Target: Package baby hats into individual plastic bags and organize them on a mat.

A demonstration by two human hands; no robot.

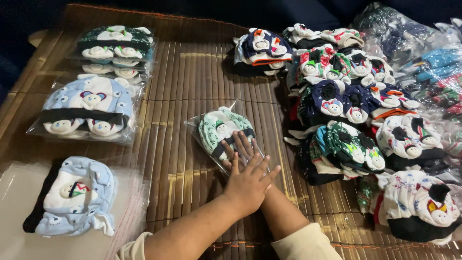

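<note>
A clear plastic packet with a green-and-white baby cap set lies on the bamboo mat at the middle. My right hand lies flat on the packet's near end, fingers spread. My left hand rests flat on top of my right hand, fingers apart, wrists crossed. Neither hand grips anything.
Two packed stacks of cap sets sit at the left. An unpacked light-blue set lies on flat clear bags at the near left. Several loose cap sets are piled at the right, with bagged ones behind.
</note>
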